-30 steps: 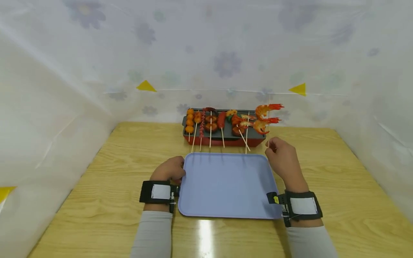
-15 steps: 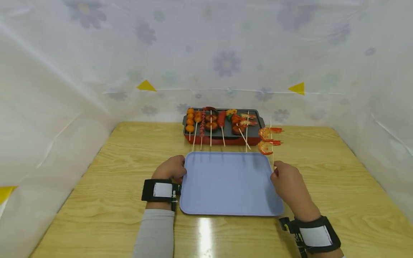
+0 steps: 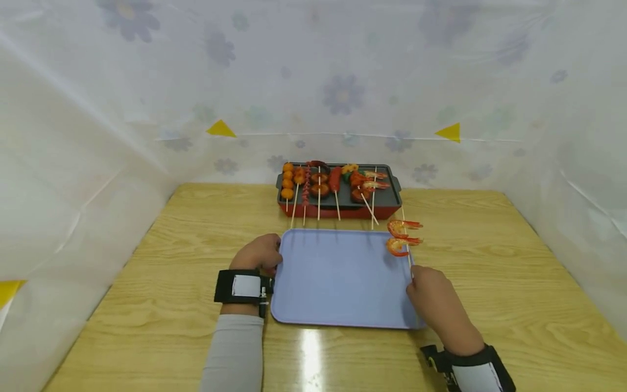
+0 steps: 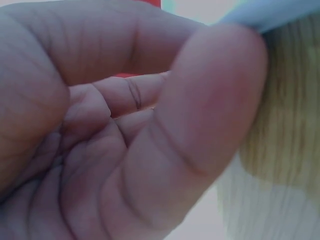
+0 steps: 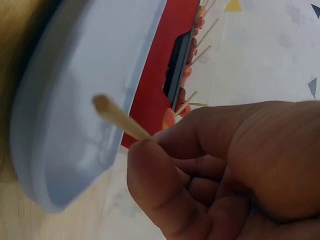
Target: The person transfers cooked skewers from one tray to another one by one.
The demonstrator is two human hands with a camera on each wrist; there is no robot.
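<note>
Your right hand [image 3: 433, 296] pinches thin wooden skewer with two orange-red shrimp [image 3: 403, 237] by bare lower end; shrimp hang over right edge of pale blue plastic tray [image 3: 338, 283] on wooden desk [image 3: 514, 283]. Likely light, top-heavy, stick brittle, glossy shrimp slippery: hold on stick, not shrimp. Your left hand [image 3: 257, 256] curls round tray's left rim.

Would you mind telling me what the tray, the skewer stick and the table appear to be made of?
Tray: probably plastic, matte pale blue, with a smooth moulded rim. Skewer stick: looks like bamboo or wood, pale, dull and fibrous. Table: wood or wood-look laminate, its grain showing under a glossy, light-reflecting finish.
</note>
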